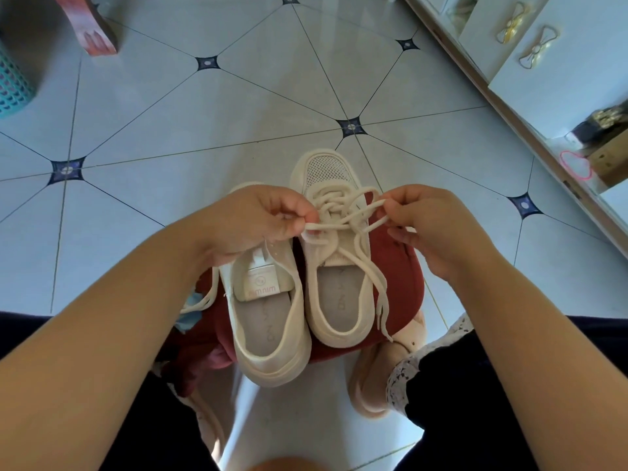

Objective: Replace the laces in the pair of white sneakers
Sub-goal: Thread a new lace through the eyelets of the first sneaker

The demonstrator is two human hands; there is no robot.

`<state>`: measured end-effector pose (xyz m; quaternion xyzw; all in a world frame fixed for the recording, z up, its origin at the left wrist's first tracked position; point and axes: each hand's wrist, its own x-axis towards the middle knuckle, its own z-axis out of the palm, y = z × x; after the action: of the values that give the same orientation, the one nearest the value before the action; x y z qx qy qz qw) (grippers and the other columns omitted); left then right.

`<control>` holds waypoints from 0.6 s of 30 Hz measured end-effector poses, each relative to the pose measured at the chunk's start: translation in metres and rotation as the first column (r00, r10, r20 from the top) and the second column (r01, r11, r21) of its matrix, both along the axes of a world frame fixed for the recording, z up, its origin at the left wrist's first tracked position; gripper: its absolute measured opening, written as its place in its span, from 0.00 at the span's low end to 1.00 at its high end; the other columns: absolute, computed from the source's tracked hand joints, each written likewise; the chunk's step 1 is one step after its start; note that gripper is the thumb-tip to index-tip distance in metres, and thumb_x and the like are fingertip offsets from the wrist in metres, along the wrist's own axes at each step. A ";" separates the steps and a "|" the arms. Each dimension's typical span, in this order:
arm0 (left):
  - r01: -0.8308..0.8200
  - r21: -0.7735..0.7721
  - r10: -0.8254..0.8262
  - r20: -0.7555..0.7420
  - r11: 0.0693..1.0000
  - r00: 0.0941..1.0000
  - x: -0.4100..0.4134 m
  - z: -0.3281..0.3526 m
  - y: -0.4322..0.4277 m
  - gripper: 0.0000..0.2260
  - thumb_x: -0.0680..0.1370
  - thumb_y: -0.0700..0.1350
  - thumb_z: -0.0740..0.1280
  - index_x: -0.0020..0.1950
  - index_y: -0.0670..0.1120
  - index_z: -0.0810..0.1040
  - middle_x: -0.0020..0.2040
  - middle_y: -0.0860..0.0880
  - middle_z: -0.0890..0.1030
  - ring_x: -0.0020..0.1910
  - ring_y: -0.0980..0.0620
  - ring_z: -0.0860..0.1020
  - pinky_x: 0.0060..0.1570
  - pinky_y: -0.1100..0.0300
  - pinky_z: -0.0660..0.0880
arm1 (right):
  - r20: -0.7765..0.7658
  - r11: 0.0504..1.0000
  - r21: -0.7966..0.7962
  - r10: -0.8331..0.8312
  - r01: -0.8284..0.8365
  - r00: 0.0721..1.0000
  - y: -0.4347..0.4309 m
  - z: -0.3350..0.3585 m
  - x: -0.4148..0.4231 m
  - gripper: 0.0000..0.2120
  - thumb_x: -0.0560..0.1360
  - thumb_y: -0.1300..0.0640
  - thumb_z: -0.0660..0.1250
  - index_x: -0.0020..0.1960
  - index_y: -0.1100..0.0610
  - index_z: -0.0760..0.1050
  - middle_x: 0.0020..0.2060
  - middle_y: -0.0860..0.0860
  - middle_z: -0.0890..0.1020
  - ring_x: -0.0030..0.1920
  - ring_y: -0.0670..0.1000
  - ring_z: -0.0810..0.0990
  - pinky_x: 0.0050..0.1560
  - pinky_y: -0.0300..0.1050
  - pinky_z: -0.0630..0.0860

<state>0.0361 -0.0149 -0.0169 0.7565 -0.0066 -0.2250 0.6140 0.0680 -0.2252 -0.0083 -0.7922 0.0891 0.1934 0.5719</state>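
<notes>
Two white sneakers stand side by side on a dark red stool, toes pointing away from me. The right sneaker is threaded with a cream lace whose loose ends trail down its right side. My left hand pinches one loop of that lace at the shoe's left. My right hand pinches another loop at the shoe's right. The left sneaker sits partly under my left hand, so its front is hidden. A loose lace end hangs off its left side.
The tiled floor spreads out in front. A teal basket and a pinkish-red stool leg stand at the far left. A white cabinet with bow handles runs along the right. My knees and slippered foot flank the stool.
</notes>
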 end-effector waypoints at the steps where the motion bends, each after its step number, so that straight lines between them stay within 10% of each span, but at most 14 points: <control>1: 0.055 0.025 -0.056 0.004 0.998 0.998 0.000 0.000 0.002 0.11 0.75 0.31 0.63 0.41 0.46 0.79 0.40 0.51 0.81 0.45 0.51 0.75 0.48 0.61 0.70 | -0.017 0.999 0.043 0.007 -0.006 1.000 0.000 -0.001 0.000 0.09 0.76 0.65 0.62 0.40 0.57 0.78 0.36 0.50 0.80 0.43 0.47 0.76 0.45 0.41 0.74; 8: -0.053 0.390 -0.012 0.161 0.919 0.987 0.006 0.002 -0.024 0.10 0.73 0.53 0.67 0.33 0.52 0.80 0.28 0.57 0.76 0.26 0.62 0.71 0.28 0.71 0.67 | 0.112 0.978 0.005 0.209 -0.211 0.972 0.007 -0.002 0.000 0.09 0.76 0.63 0.63 0.40 0.53 0.78 0.34 0.48 0.80 0.38 0.46 0.76 0.45 0.40 0.73; 13: -0.165 0.202 0.150 0.088 0.965 0.985 0.006 -0.006 -0.027 0.06 0.74 0.42 0.68 0.37 0.50 0.79 0.27 0.59 0.77 0.29 0.63 0.72 0.28 0.71 0.67 | 0.247 0.971 -0.179 0.202 -0.160 0.948 0.009 -0.008 -0.001 0.05 0.70 0.57 0.70 0.36 0.51 0.80 0.30 0.43 0.79 0.33 0.42 0.75 0.36 0.37 0.72; 18: -0.017 0.006 0.017 -0.024 1.000 1.000 0.003 -0.005 -0.005 0.10 0.75 0.34 0.64 0.41 0.48 0.79 0.37 0.53 0.82 0.31 0.62 0.74 0.39 0.64 0.69 | -0.043 0.971 0.236 0.055 -0.043 0.998 0.005 -0.010 0.001 0.10 0.75 0.64 0.62 0.36 0.56 0.74 0.31 0.47 0.76 0.37 0.46 0.73 0.42 0.38 0.69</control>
<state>0.0396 -0.0196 -0.0221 0.7556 0.0080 -0.2287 0.6137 0.0689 -0.2199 -0.0182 -0.7160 0.0602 0.2361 0.6542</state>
